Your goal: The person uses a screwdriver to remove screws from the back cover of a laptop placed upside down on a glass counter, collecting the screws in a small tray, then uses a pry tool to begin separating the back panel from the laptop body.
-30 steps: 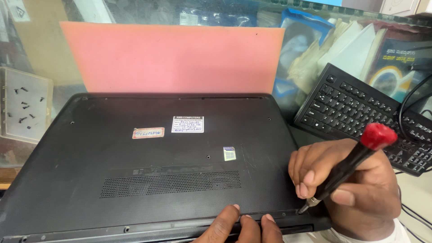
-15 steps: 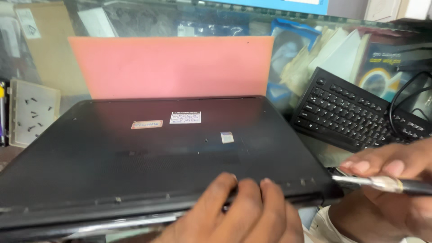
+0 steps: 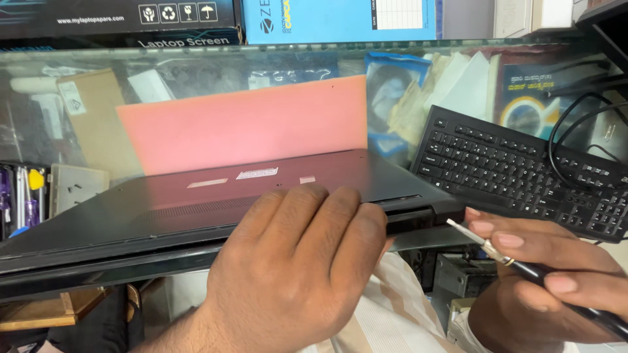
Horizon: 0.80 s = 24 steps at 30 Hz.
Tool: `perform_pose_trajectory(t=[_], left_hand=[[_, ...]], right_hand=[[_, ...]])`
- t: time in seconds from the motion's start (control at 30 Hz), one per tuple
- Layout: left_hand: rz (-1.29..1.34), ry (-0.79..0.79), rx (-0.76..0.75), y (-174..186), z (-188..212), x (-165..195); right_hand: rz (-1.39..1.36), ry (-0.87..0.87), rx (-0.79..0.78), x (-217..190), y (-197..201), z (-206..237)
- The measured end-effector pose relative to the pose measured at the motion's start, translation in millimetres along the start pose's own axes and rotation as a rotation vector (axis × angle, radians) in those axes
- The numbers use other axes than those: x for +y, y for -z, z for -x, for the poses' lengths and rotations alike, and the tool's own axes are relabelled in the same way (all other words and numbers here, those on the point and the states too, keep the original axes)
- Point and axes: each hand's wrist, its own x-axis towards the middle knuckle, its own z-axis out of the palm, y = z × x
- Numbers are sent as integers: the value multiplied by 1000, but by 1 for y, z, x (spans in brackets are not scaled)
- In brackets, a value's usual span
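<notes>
Gripping laptop [image 3: 196,216] front edge, left hand [image 3: 297,261] curled over it | right hand [image 3: 543,281] pinches screwdriver [image 3: 523,265], tip just beside the right corner | long axis left-right.

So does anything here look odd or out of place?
Yes: the black laptop lies upside down, its near edge hanging off the desk. The left hand grips that edge, and the right hand points a screwdriver at its corner.

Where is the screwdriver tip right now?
In the head view, low on the right, the screwdriver is held in the right hand, its tip at the near right corner of the upturned laptop, in front of the keyboard.
</notes>
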Motion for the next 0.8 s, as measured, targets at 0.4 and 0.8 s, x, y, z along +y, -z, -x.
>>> perform_pose_trajectory(t=[0.4,0.8], left_hand=[[-33,-8,-107,-2,-1,3],[94,-73,-98,-27,-27,17]], right_hand=[[143,22,-247,-25,18,-33],[472,199,56,-72,-56,-61]])
